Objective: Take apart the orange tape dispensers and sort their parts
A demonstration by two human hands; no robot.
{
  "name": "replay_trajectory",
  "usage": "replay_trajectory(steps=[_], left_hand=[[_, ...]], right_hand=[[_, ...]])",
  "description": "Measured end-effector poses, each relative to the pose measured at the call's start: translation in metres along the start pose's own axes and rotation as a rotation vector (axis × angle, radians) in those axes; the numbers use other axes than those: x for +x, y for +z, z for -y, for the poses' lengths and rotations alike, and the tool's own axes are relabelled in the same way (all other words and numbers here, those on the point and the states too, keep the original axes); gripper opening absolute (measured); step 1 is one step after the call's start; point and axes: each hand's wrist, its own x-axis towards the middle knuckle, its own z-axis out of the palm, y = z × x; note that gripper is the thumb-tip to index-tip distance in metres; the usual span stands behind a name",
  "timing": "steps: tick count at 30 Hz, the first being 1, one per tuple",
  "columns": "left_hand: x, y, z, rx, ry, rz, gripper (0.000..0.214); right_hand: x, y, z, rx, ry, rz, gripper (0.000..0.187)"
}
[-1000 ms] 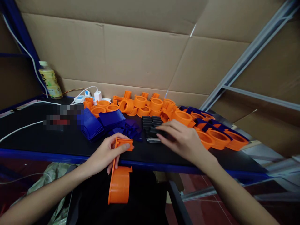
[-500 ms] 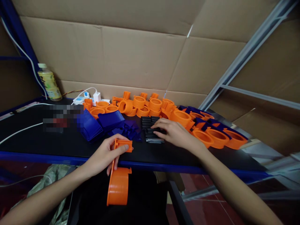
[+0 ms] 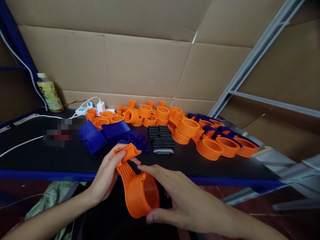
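Note:
My left hand [image 3: 107, 173] is closed on the narrow, channel-shaped end of an orange plastic ring holder [image 3: 137, 196], just in front of the table edge. The ring of this part hangs below that hand, its opening turned to the right. My right hand [image 3: 180, 196] reaches around the ring's right side with thumb and fingers spread wide. Its thumb lies at the lower rim and its fingertips are near the top; whether they press on it I cannot tell. Beyond the hands lie a stack of black strips [image 3: 161, 138] and blue flat pieces [image 3: 116, 130].
Several orange ring parts [image 3: 188, 126] are piled along the back. At the right, more orange rings carry blue pieces [image 3: 227, 146]. A drink bottle [image 3: 50, 93], a power strip [image 3: 82, 111] and white cables occupy the left. A metal frame [image 3: 250, 60] rises at the right.
My right hand has left the black strips and come down beside the orange ring. My left hand has turned the ring holder, so its opening now faces right.

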Motion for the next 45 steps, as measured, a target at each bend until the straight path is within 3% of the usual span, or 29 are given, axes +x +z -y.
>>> replay_trajectory(steps=[4,8,11,13,17,22,28,39,45], left_hand=[[0.000,0.002,0.001,-0.091,0.004,0.109,0.040],[0.010,-0.006,0.003,-0.019,0.074,0.161,0.042],[0.014,-0.011,0.007,0.077,0.055,0.203,0.033],[0.014,-0.013,0.009,0.130,0.058,0.241,0.030],[0.013,-0.013,0.011,0.221,0.063,0.286,0.027],[0.013,-0.015,0.009,0.299,0.038,0.303,0.029],[0.012,-0.013,0.004,0.368,0.016,0.324,0.030],[0.010,-0.012,0.004,0.399,0.015,0.354,0.032],[0.011,-0.013,0.003,0.402,0.015,0.364,0.032]], right_hand=[[-0.015,-0.019,-0.006,-0.096,0.044,-0.117,0.070],[-0.035,-0.078,-0.045,-0.352,0.209,-0.480,0.059],[-0.049,-0.129,-0.093,-0.630,0.416,-0.687,0.066],[-0.052,-0.156,-0.131,-0.740,0.545,-0.704,0.068],[-0.042,-0.184,-0.199,-0.637,0.708,-0.547,0.069],[-0.009,-0.185,-0.248,-0.540,0.743,-0.419,0.067],[0.018,-0.173,-0.269,-0.509,0.732,-0.312,0.067],[0.017,-0.166,-0.279,-0.484,0.751,-0.196,0.068],[0.007,-0.179,-0.301,-0.485,0.822,-0.202,0.047]])
